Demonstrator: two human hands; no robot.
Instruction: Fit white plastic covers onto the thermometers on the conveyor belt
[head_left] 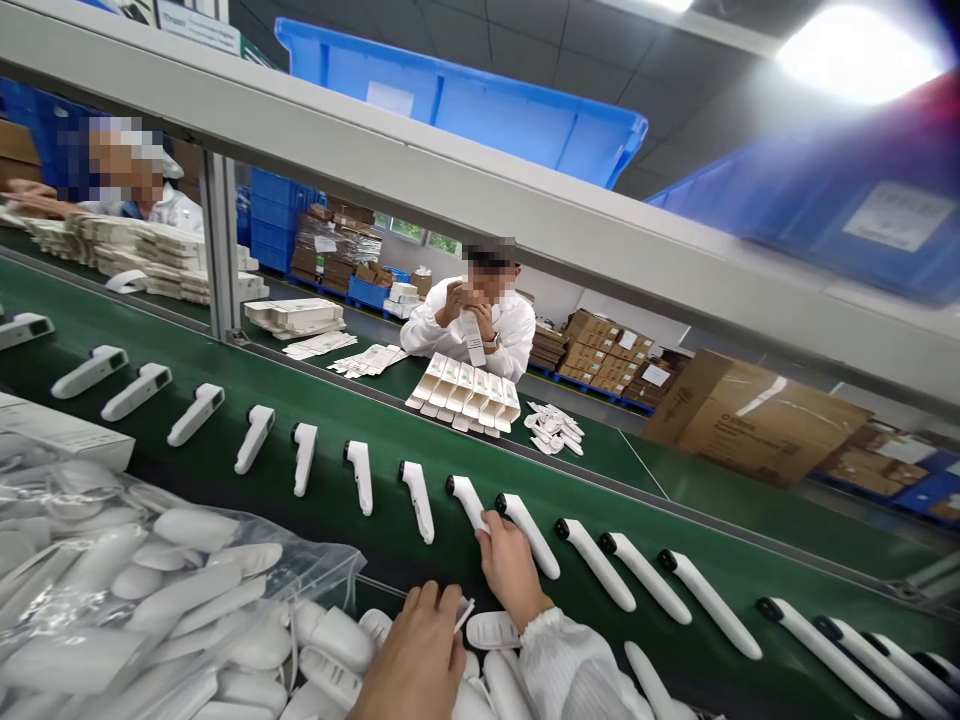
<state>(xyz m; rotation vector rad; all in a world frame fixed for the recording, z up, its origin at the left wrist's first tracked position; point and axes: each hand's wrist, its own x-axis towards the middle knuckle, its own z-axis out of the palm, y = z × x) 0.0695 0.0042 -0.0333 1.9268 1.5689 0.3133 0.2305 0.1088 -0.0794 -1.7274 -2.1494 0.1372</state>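
White handheld devices with black tips lie in a spaced row on the green belt [300, 400]. My right hand [512, 567] reaches over the belt, its fingers closed on the lower end of one white device [466, 498]. Another device [529, 535] lies just right of those fingers. Over the heap of white plastic parts [330, 650] is my left hand [420, 650], fingers bent downward, with a thin white part [464, 614] at its fingertips. A clear plastic bag [315, 565] of white parts fills the lower left.
Across the belt a person in white [514, 325] holds a small box near open cartons [465, 393]. Another person [176, 205] is beside stacked flat boxes at left. A grey metal beam [420, 165] crosses above, with a blue bin [457, 100] on it.
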